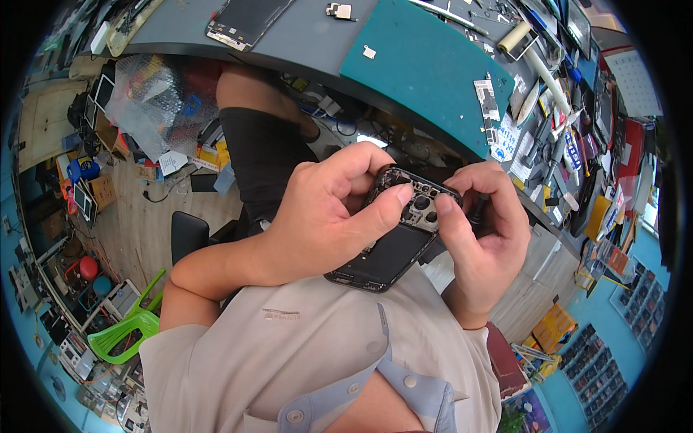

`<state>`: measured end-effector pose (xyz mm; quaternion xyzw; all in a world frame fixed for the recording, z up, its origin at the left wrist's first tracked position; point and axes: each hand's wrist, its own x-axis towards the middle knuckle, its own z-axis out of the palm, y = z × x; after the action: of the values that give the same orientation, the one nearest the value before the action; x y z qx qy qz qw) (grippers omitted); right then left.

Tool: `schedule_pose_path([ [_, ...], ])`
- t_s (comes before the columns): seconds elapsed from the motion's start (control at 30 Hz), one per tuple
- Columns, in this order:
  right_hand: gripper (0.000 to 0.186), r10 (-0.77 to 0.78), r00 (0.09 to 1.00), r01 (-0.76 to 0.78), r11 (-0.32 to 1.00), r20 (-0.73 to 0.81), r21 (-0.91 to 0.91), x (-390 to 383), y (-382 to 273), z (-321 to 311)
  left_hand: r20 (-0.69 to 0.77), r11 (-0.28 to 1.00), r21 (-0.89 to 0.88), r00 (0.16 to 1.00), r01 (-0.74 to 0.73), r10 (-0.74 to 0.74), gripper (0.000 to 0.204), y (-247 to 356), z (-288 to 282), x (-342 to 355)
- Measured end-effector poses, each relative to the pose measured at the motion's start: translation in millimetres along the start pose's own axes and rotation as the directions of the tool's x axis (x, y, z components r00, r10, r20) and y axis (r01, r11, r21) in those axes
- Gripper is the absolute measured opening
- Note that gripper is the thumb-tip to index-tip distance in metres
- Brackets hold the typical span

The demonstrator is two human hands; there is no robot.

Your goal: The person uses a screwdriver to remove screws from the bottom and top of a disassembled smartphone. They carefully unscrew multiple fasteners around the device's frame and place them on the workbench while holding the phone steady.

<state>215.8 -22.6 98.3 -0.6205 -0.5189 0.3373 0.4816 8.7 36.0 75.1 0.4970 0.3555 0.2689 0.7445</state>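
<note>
An opened smartphone [386, 256] lies tilted between my hands, above my lap and in front of the desk edge. Its inside faces up, with a dark battery in the lower part and a camera module [421, 204] near the top. My left hand [336, 209] is closed round the phone's left side, its thumb pressing on the inner parts beside the cameras. On the other side my right hand [487, 238] grips the upper right corner, thumb next to the lenses. A short dark rod-like thing [478, 207] shows between the right fingers; its kind is unclear.
A teal mat [411, 68] covers part of the grey desk, bearing a small silver piece [369, 52] and metal shield plates [486, 101]. A detached phone screen [249, 20] and a small part [341, 11] lie farther left. Tools crowd the right. Bubble wrap [155, 94] sits below the desk.
</note>
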Motion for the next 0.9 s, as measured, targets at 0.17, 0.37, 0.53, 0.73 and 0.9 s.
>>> schedule_pose_path([
  [0.17,0.018,0.026,1.000,-0.026,1.000,-0.003,0.002,1,-3,1,-0.025,0.998,-0.053,0.999,0.033,-0.035,0.012,-3,0,-1],
  [0.37,0.019,-0.048,0.998,0.043,0.994,-0.046,-0.100,15,-7,-10,-0.107,0.981,-0.191,0.993,0.020,-0.041,0.012,0,-6,0],
  [0.53,0.015,-0.062,0.998,0.060,0.942,0.004,-0.329,60,-36,-12,-0.163,0.955,-0.295,0.986,-0.020,-0.030,0.012,-14,-18,-4],
  [0.73,0.018,-0.402,0.850,0.522,0.727,0.339,-0.447,145,-30,22,-0.152,0.960,-0.277,0.985,0.038,-0.083,0.012,-15,-20,-9],
  [0.9,0.025,-0.383,0.792,0.609,0.553,0.475,-0.569,165,-32,61,-0.133,0.955,-0.291,0.986,0.054,-0.096,0.016,-12,-23,-13],
])
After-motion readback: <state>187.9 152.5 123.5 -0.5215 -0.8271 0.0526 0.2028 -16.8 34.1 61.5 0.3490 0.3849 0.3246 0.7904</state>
